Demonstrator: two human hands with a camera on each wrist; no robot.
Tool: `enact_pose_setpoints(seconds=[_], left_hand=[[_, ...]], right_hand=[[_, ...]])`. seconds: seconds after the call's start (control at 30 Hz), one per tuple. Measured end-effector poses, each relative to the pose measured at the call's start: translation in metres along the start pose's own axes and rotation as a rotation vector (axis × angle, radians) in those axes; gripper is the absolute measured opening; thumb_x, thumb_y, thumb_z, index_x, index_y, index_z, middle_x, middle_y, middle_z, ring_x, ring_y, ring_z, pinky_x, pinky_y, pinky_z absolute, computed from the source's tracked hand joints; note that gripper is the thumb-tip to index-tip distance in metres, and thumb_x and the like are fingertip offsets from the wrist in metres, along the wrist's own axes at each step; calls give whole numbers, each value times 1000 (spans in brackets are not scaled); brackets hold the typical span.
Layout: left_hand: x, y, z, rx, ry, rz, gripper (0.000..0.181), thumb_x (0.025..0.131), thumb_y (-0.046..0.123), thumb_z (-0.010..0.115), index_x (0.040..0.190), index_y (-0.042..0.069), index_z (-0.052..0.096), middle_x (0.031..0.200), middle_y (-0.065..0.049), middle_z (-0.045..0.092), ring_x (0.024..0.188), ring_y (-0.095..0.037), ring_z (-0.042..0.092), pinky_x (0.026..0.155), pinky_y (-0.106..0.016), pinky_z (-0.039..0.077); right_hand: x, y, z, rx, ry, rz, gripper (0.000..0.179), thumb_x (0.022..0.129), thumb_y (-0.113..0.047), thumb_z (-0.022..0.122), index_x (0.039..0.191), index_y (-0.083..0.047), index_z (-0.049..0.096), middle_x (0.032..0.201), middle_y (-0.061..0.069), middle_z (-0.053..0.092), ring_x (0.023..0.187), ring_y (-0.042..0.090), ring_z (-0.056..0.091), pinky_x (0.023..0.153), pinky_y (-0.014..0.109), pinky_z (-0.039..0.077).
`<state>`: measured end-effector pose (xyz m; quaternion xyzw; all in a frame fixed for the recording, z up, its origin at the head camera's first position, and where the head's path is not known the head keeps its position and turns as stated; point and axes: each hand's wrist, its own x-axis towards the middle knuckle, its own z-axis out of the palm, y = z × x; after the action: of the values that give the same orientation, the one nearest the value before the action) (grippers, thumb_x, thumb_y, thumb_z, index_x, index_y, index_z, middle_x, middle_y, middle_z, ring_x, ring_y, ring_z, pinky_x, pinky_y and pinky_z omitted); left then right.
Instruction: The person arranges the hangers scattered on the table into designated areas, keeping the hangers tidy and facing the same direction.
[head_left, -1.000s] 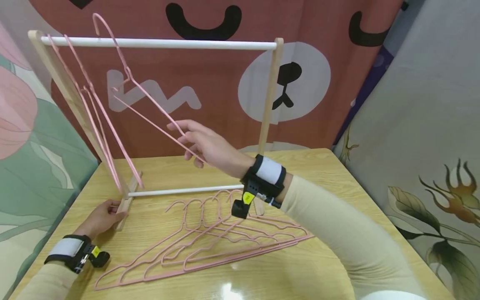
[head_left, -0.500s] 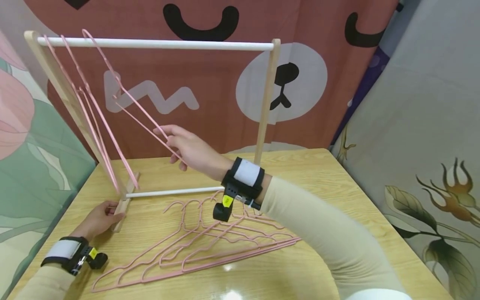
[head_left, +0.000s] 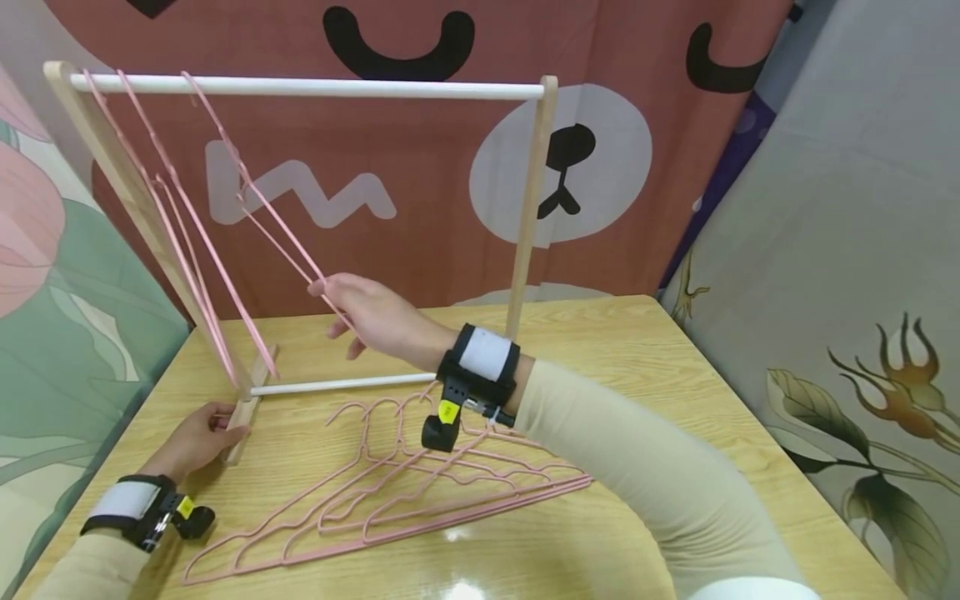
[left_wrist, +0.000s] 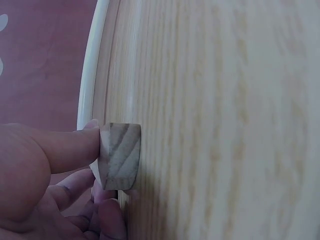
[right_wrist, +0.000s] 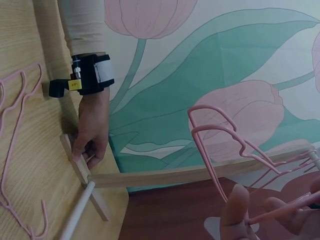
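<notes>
My right hand (head_left: 378, 321) pinches the lower part of a pink clothes hanger (head_left: 285, 227) between thumb and fingers. That hanger slants down from the white top rail (head_left: 337, 87) of a small wooden rack, its hook over the rail. Left of it, two more pink hangers (head_left: 225, 275) hang near the rack's left post. Down on the table, my left hand (head_left: 193, 442) grips the front end of the rack's left wooden foot (left_wrist: 122, 155). The left wrist view shows the thumb on one side of this foot and curled fingers below.
Several pink hangers (head_left: 420, 528) lie overlapped on the wooden table (head_left: 600, 533) in front of the rack. A white lower bar (head_left: 345, 384) joins the rack's feet. Patterned cloths (head_left: 420, 208) hang behind and at both sides.
My right hand has moved left and down with the hanger. Its hook, above the rail at first, now sits over it. The left hand stays on the foot.
</notes>
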<state>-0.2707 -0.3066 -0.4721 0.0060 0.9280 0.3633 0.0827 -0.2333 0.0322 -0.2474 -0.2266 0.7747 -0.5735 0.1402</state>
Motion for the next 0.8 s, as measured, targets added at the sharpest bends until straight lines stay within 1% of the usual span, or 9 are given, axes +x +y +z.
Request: enact_pose_setpoints(seconds=[0.17, 0.23, 0.3, 0.4, 0.47, 0.53, 0.63, 0.73, 0.8], left_hand=[[0, 2, -1, 8, -2, 1, 51, 101, 13, 60, 128, -23, 38, 106, -33, 54, 94, -38, 55, 70, -31, 46], [0, 2, -1, 10, -3, 1, 51, 101, 13, 60, 129, -23, 38, 107, -33, 54, 95, -37, 55, 70, -31, 46], [1, 1, -1, 7, -4, 2, 51, 101, 13, 60, 129, -23, 38, 107, -32, 54, 94, -37, 55, 70, -31, 47], [1, 0, -1, 4, -5, 6, 52, 101, 14, 61, 129, -24, 38, 106, -32, 55, 94, -37, 55, 69, -30, 47], [1, 0, -1, 4, -2, 9, 51, 101, 13, 60, 129, -24, 38, 106, -32, 54, 94, -37, 55, 69, -31, 47], [1, 1, -1, 7, 2, 7, 51, 101, 13, 60, 129, -23, 38, 106, -32, 54, 94, -36, 55, 69, -30, 47], [1, 2, -1, 7, 5, 12, 51, 101, 12, 60, 130, -24, 38, 107, -32, 54, 94, -36, 55, 70, -31, 47], [1, 1, 0, 8, 4, 15, 52, 101, 12, 60, 130, -24, 37, 106, -31, 54, 93, -35, 55, 70, -30, 46], [0, 0, 0, 10, 4, 20, 52, 101, 11, 60, 130, -25, 37, 106, -31, 54, 94, -35, 55, 70, -30, 46]], right_hand=[[-1, -1, 2, 21, -14, 12, 42, 113, -30, 33, 144, -10, 54, 139, -2, 54, 91, 12, 62, 69, 31, 55], [-1, -1, 3, 40, -21, 15, 42, 113, -28, 32, 143, -9, 54, 139, -1, 54, 95, 17, 63, 68, 30, 55], [-2, -1, 4, 55, -29, 20, 42, 113, -28, 32, 143, -8, 54, 138, -1, 54, 96, 17, 63, 68, 30, 55], [-3, -2, 6, 69, -38, 22, 42, 113, -28, 32, 143, -8, 53, 137, 0, 54, 104, 24, 63, 68, 30, 56], [-3, -3, 6, 67, -38, 22, 42, 113, -28, 33, 143, -8, 53, 138, 0, 54, 101, 21, 64, 69, 31, 56], [-3, -3, 6, 68, -37, 19, 42, 113, -29, 33, 143, -8, 53, 141, 0, 53, 102, 22, 64, 71, 32, 57], [-3, -2, 6, 69, -41, 16, 42, 113, -30, 34, 145, -9, 52, 146, 1, 51, 96, 15, 63, 74, 34, 57], [-3, -1, 7, 66, -50, 15, 43, 112, -31, 35, 146, -10, 51, 150, 1, 49, 94, 11, 61, 76, 35, 58], [-3, -1, 7, 65, -54, 11, 43, 112, -32, 35, 146, -11, 51, 151, 1, 47, 95, 10, 61, 76, 34, 58]])
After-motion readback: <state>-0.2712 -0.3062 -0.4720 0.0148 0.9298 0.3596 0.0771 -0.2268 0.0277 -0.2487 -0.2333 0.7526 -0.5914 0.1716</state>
